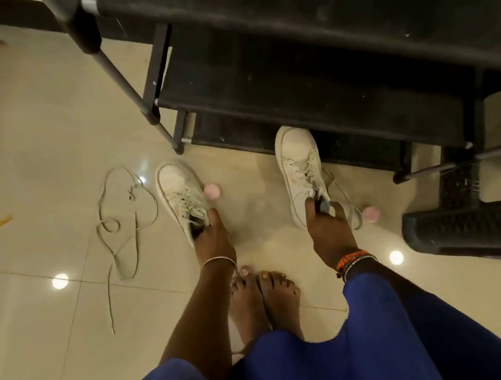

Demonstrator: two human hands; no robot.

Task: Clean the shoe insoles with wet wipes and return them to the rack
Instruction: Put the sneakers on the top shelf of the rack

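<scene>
Head view recorded two white sneakers on the floor beside the rack's [340, 83] front edge, left hand [212, 238] gripping the left sneaker [179, 191] by its opening, right hand [327, 227] gripping the right sneaker [300, 168] likewise; no wipes visible, return to rack judged pending.

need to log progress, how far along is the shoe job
Done: cannot tell whether the insoles were wiped; no wipes show. In hand: left hand grips one white sneaker by its opening, right hand the other sneaker, near the rack. Left: shelving both; loose laces lie on the floor.
</scene>
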